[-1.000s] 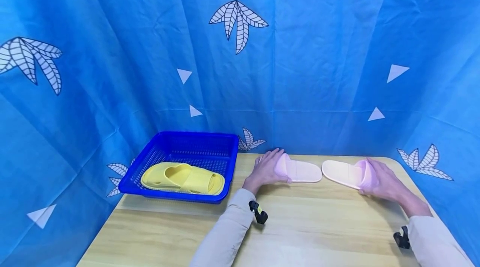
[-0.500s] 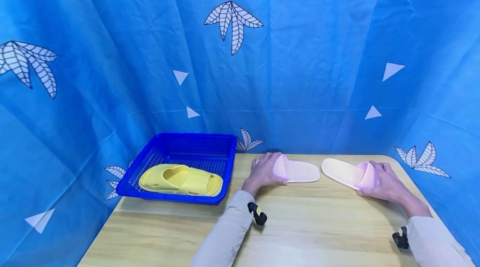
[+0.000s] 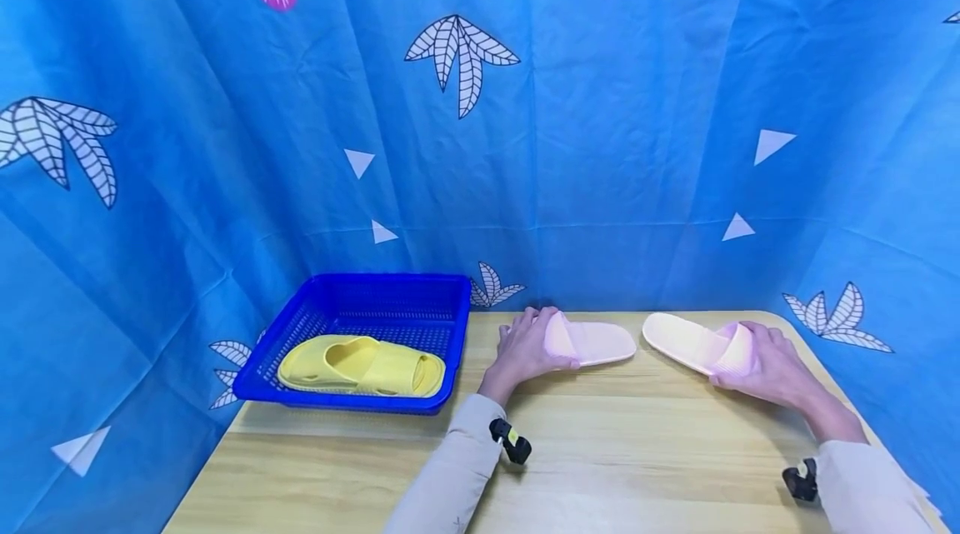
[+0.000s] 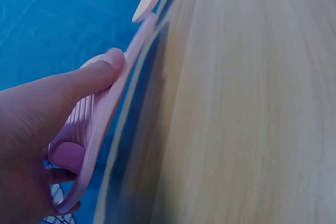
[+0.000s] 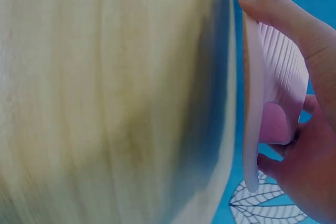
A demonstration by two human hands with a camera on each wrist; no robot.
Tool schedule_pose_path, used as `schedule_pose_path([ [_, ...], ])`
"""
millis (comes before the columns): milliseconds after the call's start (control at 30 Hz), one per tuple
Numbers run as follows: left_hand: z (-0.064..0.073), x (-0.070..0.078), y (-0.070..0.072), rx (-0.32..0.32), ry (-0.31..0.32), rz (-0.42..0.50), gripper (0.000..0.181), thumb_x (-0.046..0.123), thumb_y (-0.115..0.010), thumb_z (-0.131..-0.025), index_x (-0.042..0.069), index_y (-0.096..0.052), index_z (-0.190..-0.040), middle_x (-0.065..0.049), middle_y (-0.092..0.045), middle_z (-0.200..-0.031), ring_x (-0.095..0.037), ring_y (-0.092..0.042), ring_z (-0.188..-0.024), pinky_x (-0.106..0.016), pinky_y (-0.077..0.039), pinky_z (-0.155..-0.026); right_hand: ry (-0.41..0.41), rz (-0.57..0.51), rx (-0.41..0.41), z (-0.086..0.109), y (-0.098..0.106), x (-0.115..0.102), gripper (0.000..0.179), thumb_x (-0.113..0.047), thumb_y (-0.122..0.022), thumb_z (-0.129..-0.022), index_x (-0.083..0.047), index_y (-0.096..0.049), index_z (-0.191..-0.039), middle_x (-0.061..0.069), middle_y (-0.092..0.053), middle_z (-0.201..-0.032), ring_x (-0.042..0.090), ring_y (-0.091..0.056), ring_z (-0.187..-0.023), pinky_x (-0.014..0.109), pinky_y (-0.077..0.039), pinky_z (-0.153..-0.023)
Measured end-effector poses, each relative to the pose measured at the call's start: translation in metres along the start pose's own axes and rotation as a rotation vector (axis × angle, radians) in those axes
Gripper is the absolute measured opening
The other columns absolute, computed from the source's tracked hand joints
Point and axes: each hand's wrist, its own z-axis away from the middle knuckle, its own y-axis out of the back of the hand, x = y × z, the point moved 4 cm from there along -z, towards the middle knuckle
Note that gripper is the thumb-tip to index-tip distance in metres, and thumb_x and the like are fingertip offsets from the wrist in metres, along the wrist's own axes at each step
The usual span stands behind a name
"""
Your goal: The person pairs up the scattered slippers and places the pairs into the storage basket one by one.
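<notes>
Two pale pink slippers with ribbed straps are at the back of the wooden table, soles extending toward each other with a small gap between. My left hand grips the left slipper around its strap end, thumb along the near side. The right slipper is held the same way by my right hand, angled with its free end toward the back. In the right wrist view, a blue strip shows between that slipper's sole and the table edge. Each palm hides part of a strap.
A blue plastic basket stands at the table's back left, with yellow slippers inside. A blue patterned curtain hangs behind and beside the wooden table. Black wrist cameras are strapped to both sleeves.
The gap between the two pink slippers has widened a little, and the right one has turned further, its free end toward the back. The head view has shifted slightly.
</notes>
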Motion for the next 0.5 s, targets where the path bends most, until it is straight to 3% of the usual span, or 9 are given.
schedule_pose_path([
  [233, 0.012, 0.006, 0.013, 0.023, -0.001, -0.029, 0.098, 0.074, -0.08, -0.07, 0.032, -0.041, -0.15, -0.003, -0.054, -0.131, -0.021, -0.05, -0.117, -0.049, -0.04, -0.097, 0.115, -0.034, 0.129, 0.002, 0.015, -0.011, 0.093, -0.035, -0.098, -0.061, 0.006, -0.052, -0.131, 0.029, -0.053, -0.121, 0.041, -0.047, -0.102, 0.04, -0.038, -0.074],
  [500, 0.03, 0.02, 0.034, 0.031, -0.069, -0.071, 0.102, 0.072, -0.082, -0.07, 0.028, -0.042, -0.153, -0.004, -0.055, -0.137, -0.022, -0.052, -0.122, -0.05, -0.038, -0.1, 0.08, 0.003, 0.14, 0.003, 0.027, -0.022, 0.091, -0.04, -0.098, -0.063, 0.0, -0.055, -0.132, 0.026, -0.057, -0.118, 0.038, -0.05, -0.096, 0.038, -0.038, -0.064],
])
